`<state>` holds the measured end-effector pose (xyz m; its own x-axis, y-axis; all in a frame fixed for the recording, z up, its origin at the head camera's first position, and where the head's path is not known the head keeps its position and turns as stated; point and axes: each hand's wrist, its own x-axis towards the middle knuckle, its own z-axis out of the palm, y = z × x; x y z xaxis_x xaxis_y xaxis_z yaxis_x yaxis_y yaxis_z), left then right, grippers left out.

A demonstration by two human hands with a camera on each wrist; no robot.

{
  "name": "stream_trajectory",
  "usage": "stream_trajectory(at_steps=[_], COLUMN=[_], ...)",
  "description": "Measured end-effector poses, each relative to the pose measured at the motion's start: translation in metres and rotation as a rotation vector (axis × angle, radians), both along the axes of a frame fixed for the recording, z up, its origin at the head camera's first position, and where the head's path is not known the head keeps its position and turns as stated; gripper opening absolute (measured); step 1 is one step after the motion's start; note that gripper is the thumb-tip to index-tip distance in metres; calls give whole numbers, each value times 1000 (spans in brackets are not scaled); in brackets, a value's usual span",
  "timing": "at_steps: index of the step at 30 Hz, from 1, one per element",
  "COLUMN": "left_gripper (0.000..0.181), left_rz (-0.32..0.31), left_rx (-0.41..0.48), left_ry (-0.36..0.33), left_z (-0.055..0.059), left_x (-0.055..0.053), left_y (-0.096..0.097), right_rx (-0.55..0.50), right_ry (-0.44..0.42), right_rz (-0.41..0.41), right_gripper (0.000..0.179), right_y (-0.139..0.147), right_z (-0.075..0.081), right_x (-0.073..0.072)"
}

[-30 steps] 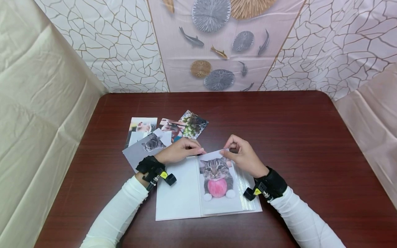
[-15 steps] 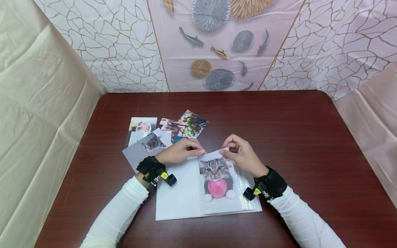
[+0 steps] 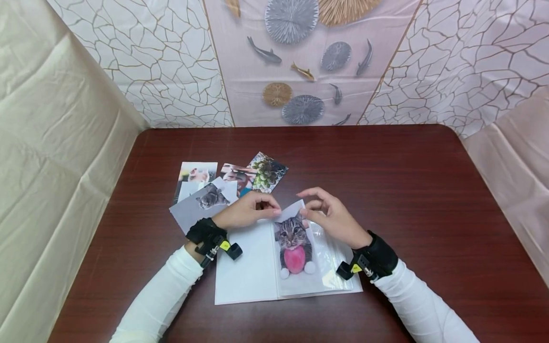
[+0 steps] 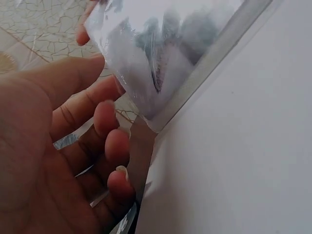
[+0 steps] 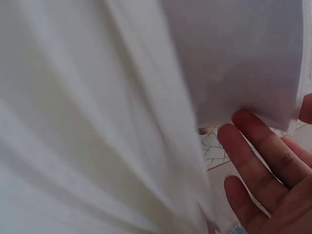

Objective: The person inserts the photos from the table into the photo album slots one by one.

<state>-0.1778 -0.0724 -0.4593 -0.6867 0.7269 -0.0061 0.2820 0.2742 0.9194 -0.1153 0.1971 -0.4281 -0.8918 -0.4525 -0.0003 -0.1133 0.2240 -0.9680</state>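
A photo album (image 3: 250,267) lies spread on the table, its left side blank white. Over its right side is a cat photo (image 3: 296,238) with a pink heart, its right edge lifted and bowed leftward. Clear plastic sleeve (image 3: 332,259) shows beside it. My left hand (image 3: 249,209) pinches the sleeve's top edge near the spine; in the left wrist view the thumb (image 4: 85,70) and index finger meet that glossy edge. My right hand (image 3: 332,216) holds the photo's top right corner, thumb in front; in the right wrist view fingers (image 5: 256,161) lie behind the sheet.
Several loose photos lie at the back left: a grey cat print (image 3: 193,209) nearest the left wrist, a piglet print (image 3: 198,174), and a green plant print (image 3: 270,171). The dark red table (image 3: 407,181) ends at patterned cloth behind; pale cloth hangs at both sides.
The cat photo's right edge has bowed leftward, uncovering more clear sleeve. My right hand has shifted slightly left, its index finger straighter. My left hand has drawn slightly left.
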Motion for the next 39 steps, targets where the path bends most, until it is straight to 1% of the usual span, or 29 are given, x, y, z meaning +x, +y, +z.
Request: stream_trajectory(at_steps=[5, 9, 14, 19, 21, 26, 28, 30, 32, 34, 36, 39], left_gripper=[14, 19, 34, 57, 64, 74, 76, 82, 82, 82, 83, 79], left_rz=[1, -11, -27, -34, -16, 58, 69, 68, 76, 98, 133, 174], left_rx=[-7, 22, 58, 62, 57, 18, 15, 26, 38, 43, 42, 46], left_ry=[-31, -69, -99, -123, -137, -145, -136, -119, -102, -86, -87, -112], left_z=[1, 0, 1, 1, 2, 2, 1, -1, -3, -3, -3, -2], left_x=[3, 3, 4, 8, 10, 13, 14, 15, 16, 18, 20, 22], left_y=[-5, -7, -10, -19, -22, -29, -31, -33, -36, -38, -41, -44], right_rx=[-15, -7, 2, 18, 34, 97, 105, 105, 108, 127, 151, 185], right_ry=[2, -24, -45, -35, -23, 12, 13, 9, -1, -13, -26, -45], right_rz=[62, 105, 171, 212, 217, 210, 212, 217, 220, 219, 219, 220], right_gripper=[46, 49, 52, 45, 40, 30, 28, 26, 25, 24, 24, 24], right_y=[-3, -7, -10, -11, -12, -12, -11, -11, -11, -11, -11, -10], right_z=[3, 6, 9, 6, 4, 3, 3, 3, 3, 3, 3, 1], right_x=[4, 7, 10, 8, 7, 6, 6, 6, 6, 5, 5, 4])
